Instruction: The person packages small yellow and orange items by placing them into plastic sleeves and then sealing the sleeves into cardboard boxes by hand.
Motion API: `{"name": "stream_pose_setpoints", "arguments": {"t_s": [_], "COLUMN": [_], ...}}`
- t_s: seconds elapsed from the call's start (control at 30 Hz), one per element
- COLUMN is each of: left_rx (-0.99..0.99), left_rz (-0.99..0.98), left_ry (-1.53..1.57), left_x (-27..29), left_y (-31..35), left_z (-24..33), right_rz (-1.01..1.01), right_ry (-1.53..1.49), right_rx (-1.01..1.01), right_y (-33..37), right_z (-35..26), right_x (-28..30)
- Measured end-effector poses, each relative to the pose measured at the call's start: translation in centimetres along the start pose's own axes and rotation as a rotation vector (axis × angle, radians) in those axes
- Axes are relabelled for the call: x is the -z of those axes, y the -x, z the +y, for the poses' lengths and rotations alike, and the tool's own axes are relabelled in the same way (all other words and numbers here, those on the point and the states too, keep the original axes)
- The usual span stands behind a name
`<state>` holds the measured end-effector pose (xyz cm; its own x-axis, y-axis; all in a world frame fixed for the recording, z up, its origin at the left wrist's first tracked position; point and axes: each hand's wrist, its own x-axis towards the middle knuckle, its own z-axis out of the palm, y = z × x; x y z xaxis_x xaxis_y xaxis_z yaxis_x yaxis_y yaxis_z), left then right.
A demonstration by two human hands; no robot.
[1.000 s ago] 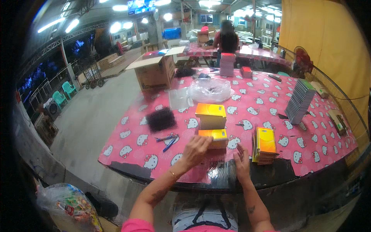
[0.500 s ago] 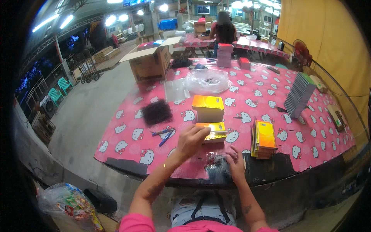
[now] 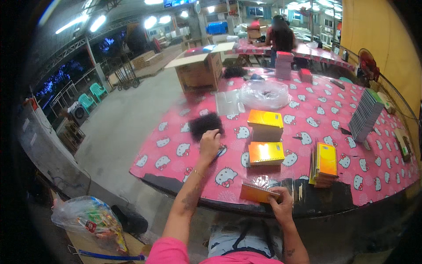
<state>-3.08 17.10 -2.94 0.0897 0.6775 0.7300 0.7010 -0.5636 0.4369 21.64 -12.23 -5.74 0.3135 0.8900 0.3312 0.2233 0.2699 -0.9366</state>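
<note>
My right hand [image 3: 282, 203] pinches the right end of a thin orange-yellow notebook [image 3: 256, 192], tilted at the table's near edge. At the near edge of a pile of thin black strands [image 3: 203, 126], perhaps binding coils, is my left hand [image 3: 210, 143]. Its fingers are drawn together; what they hold, if anything, is too small to make out. Blue pens [image 3: 221, 152] lie partly behind that hand. Between my hands and farther off stand two stacks of yellow spiral notebooks, a nearer stack [image 3: 266, 152] and a farther stack [image 3: 265, 119]. More spiral notebooks [image 3: 326, 159] are piled to the right.
A pink patterned cloth [image 3: 228, 176] covers the table. Toward the back are an open cardboard box [image 3: 200, 72], a clear plastic bag [image 3: 265, 93] and red-topped stacks [image 3: 284, 66]. A tall grey stack [image 3: 366, 115] leans at right. Another person [image 3: 281, 35] stands beyond the table.
My left hand has left the near notebook stack and moved left to the black pile. My right hand now holds a notebook near the table's edge. The whole view has shifted.
</note>
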Motion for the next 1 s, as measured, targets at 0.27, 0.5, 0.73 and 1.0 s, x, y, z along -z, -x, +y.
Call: {"name": "stream_pose_setpoints", "arguments": {"t_s": [0.27,0.5,0.73,1.0], "left_rx": [-0.187,-0.218,0.328,0.120], "left_rz": [-0.321,-0.028,-0.189,-0.398], "left_ry": [-0.471,-0.361,0.670,0.541], "left_x": [-2.0,1.1,5.5,5.3], "left_y": [-0.9,0.8,13.3,17.3], "left_z": [-4.2,1.2,12.4,17.8], "right_rz": [0.030,0.003,-0.010,-0.067], "right_ry": [-0.277,-0.178,-0.112,-0.266], "right_rx": [-0.064,-0.058,-0.115,-0.168], "right_y": [0.0,-0.6,-0.7,-0.9], "right_z": [1.2,0.3,1.0,0.3], "right_x": [1.2,0.7,0.6,-0.2]}}
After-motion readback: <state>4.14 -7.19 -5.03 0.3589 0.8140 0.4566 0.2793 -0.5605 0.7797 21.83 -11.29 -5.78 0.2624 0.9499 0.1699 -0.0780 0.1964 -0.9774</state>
